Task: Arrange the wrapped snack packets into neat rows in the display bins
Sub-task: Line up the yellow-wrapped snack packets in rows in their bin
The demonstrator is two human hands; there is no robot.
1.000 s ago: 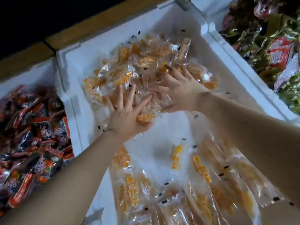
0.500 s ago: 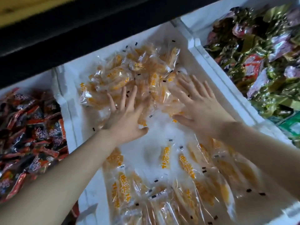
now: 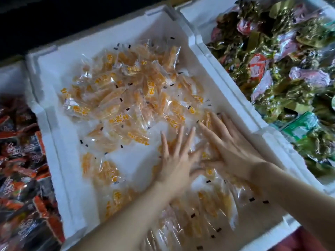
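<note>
- left hand (image 3: 175, 160) is palm down, fingers straight and fanned, pressing flat on the clear orange snack packets (image 3: 126, 91) in the middle white foam bin (image 3: 54, 145), gripping nothing
- right hand (image 3: 232, 147) sits just beside it, same deal: flat, spread, holding nothing, fingertips aimed at the far right wall
- packets are heaped loosely at the far end, with more lying along the near end below both forearms
- red-black packets (image 3: 18, 178) fill the left bin, green foil ones (image 3: 281, 78) the right

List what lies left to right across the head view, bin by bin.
Red-and-black packets → white foam bin of clear-wrapped orange packets → green and red foil packets.
</note>
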